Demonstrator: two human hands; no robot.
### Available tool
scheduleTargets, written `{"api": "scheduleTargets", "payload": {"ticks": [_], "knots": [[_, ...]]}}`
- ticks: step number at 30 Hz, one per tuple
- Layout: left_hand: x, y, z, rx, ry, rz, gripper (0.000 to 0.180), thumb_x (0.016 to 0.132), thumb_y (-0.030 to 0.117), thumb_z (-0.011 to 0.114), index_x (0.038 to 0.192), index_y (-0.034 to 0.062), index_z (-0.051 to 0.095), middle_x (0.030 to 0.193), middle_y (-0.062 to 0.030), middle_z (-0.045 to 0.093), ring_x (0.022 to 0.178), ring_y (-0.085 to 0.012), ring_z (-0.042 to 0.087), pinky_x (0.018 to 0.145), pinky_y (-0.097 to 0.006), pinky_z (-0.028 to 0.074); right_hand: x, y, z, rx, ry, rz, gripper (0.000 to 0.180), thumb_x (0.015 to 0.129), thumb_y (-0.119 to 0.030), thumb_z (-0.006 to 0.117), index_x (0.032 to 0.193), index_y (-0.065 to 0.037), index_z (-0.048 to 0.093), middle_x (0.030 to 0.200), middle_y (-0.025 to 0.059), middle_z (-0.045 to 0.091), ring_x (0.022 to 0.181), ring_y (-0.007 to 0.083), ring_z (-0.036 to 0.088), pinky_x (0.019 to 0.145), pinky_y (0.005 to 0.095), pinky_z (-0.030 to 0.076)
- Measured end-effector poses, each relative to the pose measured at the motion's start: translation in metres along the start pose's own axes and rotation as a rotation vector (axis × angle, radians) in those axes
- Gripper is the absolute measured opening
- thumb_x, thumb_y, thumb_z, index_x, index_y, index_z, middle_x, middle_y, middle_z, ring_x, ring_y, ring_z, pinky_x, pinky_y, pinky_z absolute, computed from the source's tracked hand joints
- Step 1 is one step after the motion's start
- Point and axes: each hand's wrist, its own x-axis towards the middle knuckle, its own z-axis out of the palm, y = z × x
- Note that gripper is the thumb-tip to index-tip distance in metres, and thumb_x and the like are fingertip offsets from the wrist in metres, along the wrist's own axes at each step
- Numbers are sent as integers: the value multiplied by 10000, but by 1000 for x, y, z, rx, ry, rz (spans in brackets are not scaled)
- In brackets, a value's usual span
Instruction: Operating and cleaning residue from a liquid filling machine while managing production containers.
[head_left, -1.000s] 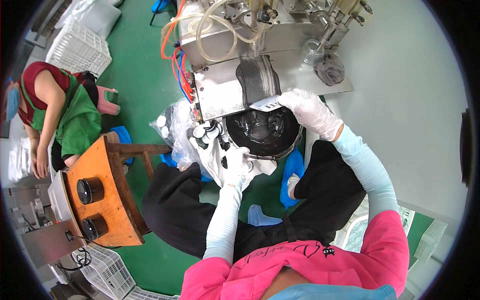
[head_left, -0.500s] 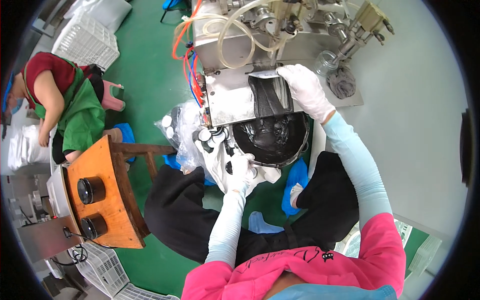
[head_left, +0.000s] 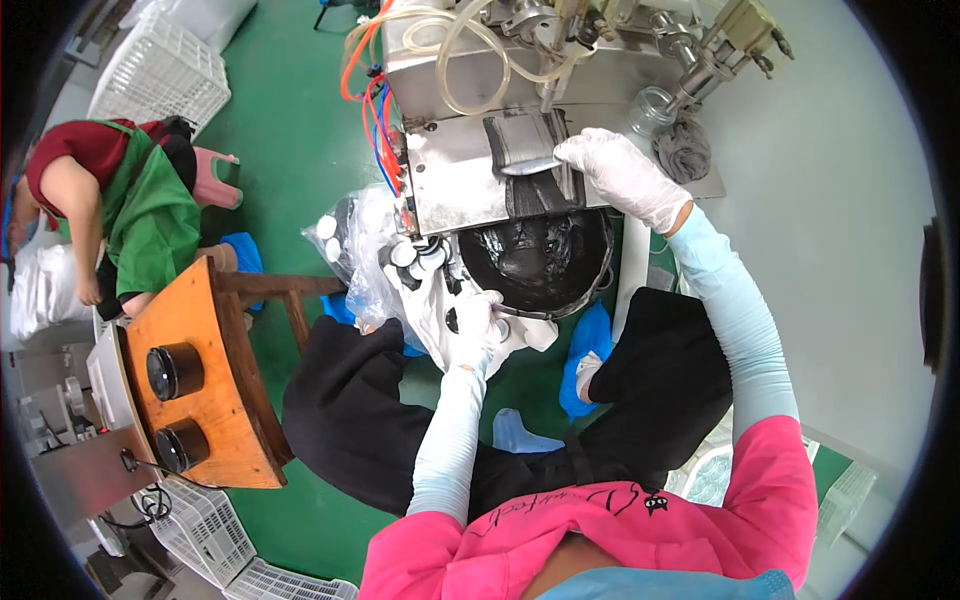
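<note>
Risk: black paste smearing off the metal scraper (head_left: 530,165) onto the machine plate (head_left: 450,195), missing the black bowl (head_left: 540,262) below. Right hand (head_left: 625,178) gloved, closed around scraper on the plate. Left hand (head_left: 478,325) closed, gripping bowl rim beside small white caps (head_left: 415,255).

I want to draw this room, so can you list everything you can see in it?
Bucket: one, black, dark paste inside, below the machine.
Scraper: one, silvery, on the smeared plate.
Machine: one, steel, with clear and orange hoses, top centre.
Small caps: several, white, left of the bucket.
Plastic bag: one, clear, beside the caps.
Wooden stool: one, orange-brown, left, two black jars on it.
Crates: several, white, at the edges.
Another person: one, green apron, far left.
Floor: green.
Left hand: white glove, at the bucket rim.
Right hand: white glove, grip on the scraper.
</note>
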Motion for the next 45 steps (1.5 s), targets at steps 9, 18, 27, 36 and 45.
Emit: {"api": "scheduleTargets", "payload": {"ticks": [9, 18, 27, 36, 45], "knots": [[0, -10, -16, 220, -78, 162, 121, 668, -80, 528, 748, 4, 493, 591, -70, 491, 421, -171, 491, 368, -281, 442, -51, -51, -9, -18, -131, -55, 224, 710, -8, 517, 923, -52, 569, 864, 117, 582, 840, 304, 550, 763, 375, 448], [-2, -12, -14, 28, -69, 106, 124, 670, -70, 532, 740, 20, 484, 629, -56, 505, 493, -172, 533, 388, -292, 481, -85, -85, 10, -32, -55, -6, 262, 702, -21, 532, 959, -32, 578, 874, 106, 597, 810, 279, 563, 751, 358, 462], [-3, -15, -11, -79, -51, 41, 142, 673, -82, 517, 766, 20, 487, 641, -73, 533, 494, -174, 537, 405, -305, 487, -155, -86, 61, 212, 218, 603, 167, 808, -23, 534, 958, -6, 607, 889, 156, 627, 811, 312, 605, 719, 344, 492], [-1, -17, -5, 27, -84, 71, 321, 653, -108, 483, 914, 64, 411, 691, -22, 464, 494, -134, 482, 389, -287, 484, -184, -81, 62, 129, 320, 643, 162, 814, -68, 558, 950, 0, 615, 897, 190, 623, 824, 331, 609, 718, 363, 501], [-8, -13, -2, 47, -58, 43, 293, 662, -108, 480, 879, 73, 400, 664, -18, 429, 490, -113, 459, 376, -262, 458, -154, -97, 19, 236, 308, 539, 177, 790, -8, 584, 965, -14, 613, 898, 156, 635, 827, 310, 619, 714, 341, 505]]}}
